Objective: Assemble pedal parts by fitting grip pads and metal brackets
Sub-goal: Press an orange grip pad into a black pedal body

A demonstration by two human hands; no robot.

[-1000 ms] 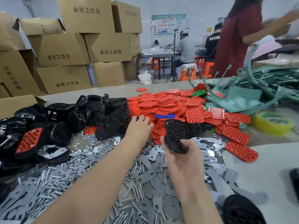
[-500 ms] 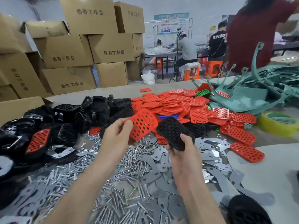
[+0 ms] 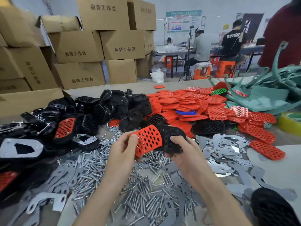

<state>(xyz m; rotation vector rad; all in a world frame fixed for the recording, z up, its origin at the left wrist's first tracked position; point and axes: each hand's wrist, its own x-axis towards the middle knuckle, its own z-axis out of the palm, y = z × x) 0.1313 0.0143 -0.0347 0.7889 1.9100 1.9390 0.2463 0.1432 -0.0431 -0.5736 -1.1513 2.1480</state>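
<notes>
1. Red grip pad: centre of the frame, held above the counter, curved, its perforated face toward the camera; its right edge lies against the black pedal body.
2. Left hand: pinches the pad's left edge, thumb on top near the upper corner, fingers beneath.
3. Right hand: fingers curled over the pedal body, gripping it from the right.
4. Bolts: loose silver heap on the counter under both forearms, lower centre.
5. Metal brackets: flat grey plates scattered right of the hands and among the bolts.
6. Red pad heap: behind the hands, centre to right; a blue pad and a green pad lie in it.
7. Black pedal heap: left of the red heap; some pedals carry red pads.
8. Green frames: tangled at the upper right.
9. Tape roll: right edge.
10. Cardboard boxes: stacked at the upper left.
</notes>
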